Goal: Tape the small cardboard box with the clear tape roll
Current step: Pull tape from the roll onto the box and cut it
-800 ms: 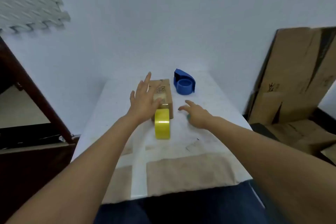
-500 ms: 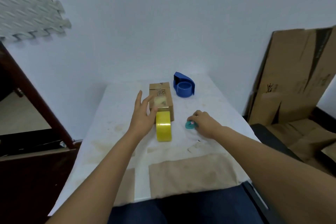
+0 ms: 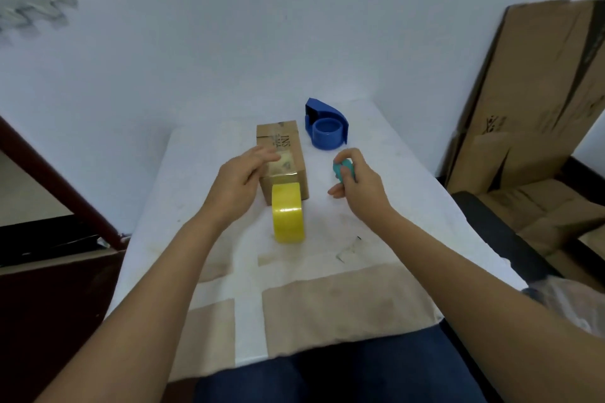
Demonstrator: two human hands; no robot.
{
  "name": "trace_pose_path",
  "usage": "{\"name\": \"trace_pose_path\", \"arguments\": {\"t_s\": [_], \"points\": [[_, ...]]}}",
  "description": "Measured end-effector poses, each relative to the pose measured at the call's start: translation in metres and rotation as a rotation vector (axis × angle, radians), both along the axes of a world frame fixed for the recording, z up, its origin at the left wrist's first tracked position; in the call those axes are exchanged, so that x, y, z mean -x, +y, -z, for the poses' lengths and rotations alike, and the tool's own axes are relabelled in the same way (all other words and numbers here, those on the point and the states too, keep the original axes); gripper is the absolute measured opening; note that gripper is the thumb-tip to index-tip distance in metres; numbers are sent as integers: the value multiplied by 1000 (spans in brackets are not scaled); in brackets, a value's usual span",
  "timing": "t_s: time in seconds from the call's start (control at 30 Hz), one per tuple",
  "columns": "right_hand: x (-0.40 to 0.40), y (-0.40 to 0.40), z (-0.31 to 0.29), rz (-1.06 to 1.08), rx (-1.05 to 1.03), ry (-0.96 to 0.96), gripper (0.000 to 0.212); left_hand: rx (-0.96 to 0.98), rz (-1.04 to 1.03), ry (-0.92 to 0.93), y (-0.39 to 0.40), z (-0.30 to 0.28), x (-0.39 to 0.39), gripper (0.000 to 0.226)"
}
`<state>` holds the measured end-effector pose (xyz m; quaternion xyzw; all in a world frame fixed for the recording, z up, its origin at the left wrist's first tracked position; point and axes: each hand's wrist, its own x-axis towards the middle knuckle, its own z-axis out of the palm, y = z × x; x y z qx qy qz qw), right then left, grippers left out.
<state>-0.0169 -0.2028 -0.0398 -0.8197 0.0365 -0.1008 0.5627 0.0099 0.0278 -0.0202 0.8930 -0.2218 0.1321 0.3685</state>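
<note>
A small cardboard box lies on the white table, its near end covered by shiny tape. A yellowish clear tape roll stands on edge against the box's near end, a strip of tape running from it up onto the box. My left hand hovers at the box's left side, fingers loosely apart, fingertips near the box top. My right hand is to the right of the box, lifted off the table, closed around a small teal object.
A blue tape dispenser sits behind and right of the box. Brown paper patches cover the table's near part. Flattened cardboard sheets lean against the wall on the right. A dark wooden frame stands at left.
My right hand picked the teal object off the table and raised it. My left hand drew back from the box top toward its left side.
</note>
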Motion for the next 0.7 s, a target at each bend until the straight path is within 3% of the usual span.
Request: {"name": "trace_pose_path", "arguments": {"t_s": [0.1,0.2,0.43,0.6,0.7], "points": [[1,21,8,62,-256,95,33,-240,110,-7,7,4,-16,71],[5,37,14,63,-422,207,40,-321,144,-3,11,10,-20,79],[12,48,7,2,-475,214,34,-235,177,-31,9,33,-15,74],[10,42,3,52,-870,394,17,-172,150,-33,1,33,-10,62],[17,40,9,31,-800,354,15,-156,144,-27,-5,34,-9,56]]}}
